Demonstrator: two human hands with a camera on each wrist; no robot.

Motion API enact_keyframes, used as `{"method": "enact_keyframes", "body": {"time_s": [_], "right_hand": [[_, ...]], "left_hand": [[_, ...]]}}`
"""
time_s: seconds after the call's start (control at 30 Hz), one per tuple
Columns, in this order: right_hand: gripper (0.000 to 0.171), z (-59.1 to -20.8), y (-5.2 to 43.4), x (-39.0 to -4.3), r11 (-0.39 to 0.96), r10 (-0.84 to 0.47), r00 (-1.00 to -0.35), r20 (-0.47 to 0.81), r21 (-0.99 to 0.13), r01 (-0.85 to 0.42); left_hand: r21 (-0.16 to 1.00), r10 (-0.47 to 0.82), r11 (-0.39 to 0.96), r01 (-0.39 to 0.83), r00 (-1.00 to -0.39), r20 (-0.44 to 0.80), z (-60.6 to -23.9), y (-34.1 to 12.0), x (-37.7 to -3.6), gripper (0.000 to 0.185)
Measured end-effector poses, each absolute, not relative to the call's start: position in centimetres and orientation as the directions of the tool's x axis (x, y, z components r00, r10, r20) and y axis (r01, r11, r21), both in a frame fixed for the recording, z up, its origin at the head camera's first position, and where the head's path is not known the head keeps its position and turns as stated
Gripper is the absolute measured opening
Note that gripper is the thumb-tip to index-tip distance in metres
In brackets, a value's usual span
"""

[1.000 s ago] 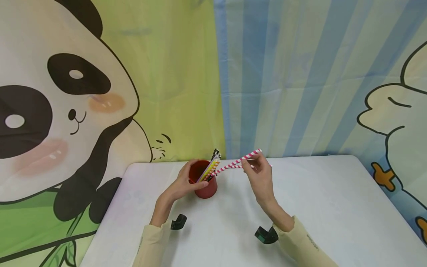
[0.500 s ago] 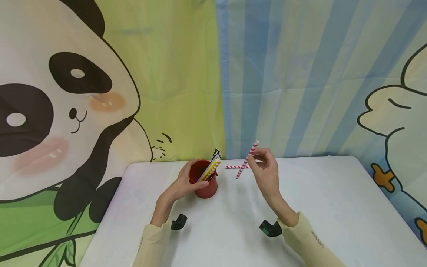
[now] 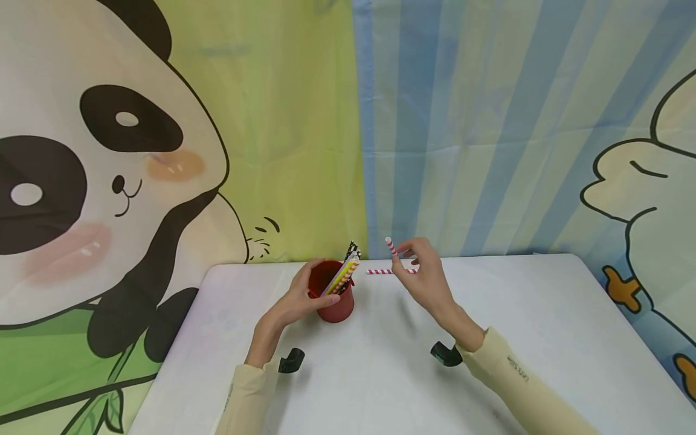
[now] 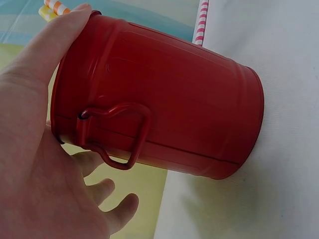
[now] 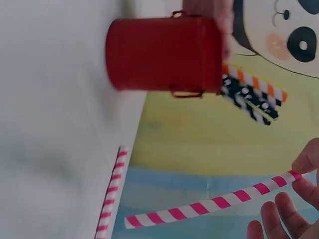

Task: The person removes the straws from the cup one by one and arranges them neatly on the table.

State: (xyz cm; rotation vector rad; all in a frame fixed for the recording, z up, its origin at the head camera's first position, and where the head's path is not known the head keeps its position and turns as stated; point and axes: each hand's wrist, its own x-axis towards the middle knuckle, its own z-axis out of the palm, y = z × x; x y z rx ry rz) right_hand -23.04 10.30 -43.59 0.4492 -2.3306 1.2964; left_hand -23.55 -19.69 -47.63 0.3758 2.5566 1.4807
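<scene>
white worktop [image 3: 544,338]: left hand [image 3: 296,300] grip steadies red cup [image 3: 333,296]; right hand [image 3: 421,273] pinches striped straw [image 5: 209,205], best lowered steeply

i read even, bright lighting; soft shadows fall on the table [image 3: 544,314] beneath the red cup [image 4: 169,114]. wrist views look dimmer, slightly soft; head view bends at edges.

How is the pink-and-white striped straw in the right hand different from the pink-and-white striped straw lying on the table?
The held straw is off the table, pinched near one end by the right hand; the lying straw rests flat on the white table, untouched. In the head view the held straw stands steeply, while the lying straw stretches sideways behind the hand. Both have the same pink-and-white stripes and both are outside the red cup.
</scene>
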Motion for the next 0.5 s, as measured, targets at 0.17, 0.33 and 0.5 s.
{"method": "enact_keyframes", "body": {"time_s": [0.17, 0.33, 0.5], "right_hand": [[0.010, -44.1, 10.5, -23.8, 0.642, -0.159, -0.827, 0.540, -0.580, -0.502], [0.009, -44.8, 10.7, -24.6, 0.732, -0.258, -0.778, 0.573, -0.409, -0.544], [0.010, -45.7, 10.6, -25.2, 0.782, -0.365, -0.742, 0.562, -0.248, -0.572]], "left_hand": [[0.864, 0.299, 0.483, 0.141, -0.954, -0.011, -47.8, -19.8, -23.6, 0.089], [0.862, 0.302, 0.483, 0.151, -0.953, -0.002, -48.0, -19.8, -23.7, 0.088], [0.866, 0.303, 0.476, 0.153, -0.953, 0.002, -48.0, -19.8, -23.7, 0.089]]}}
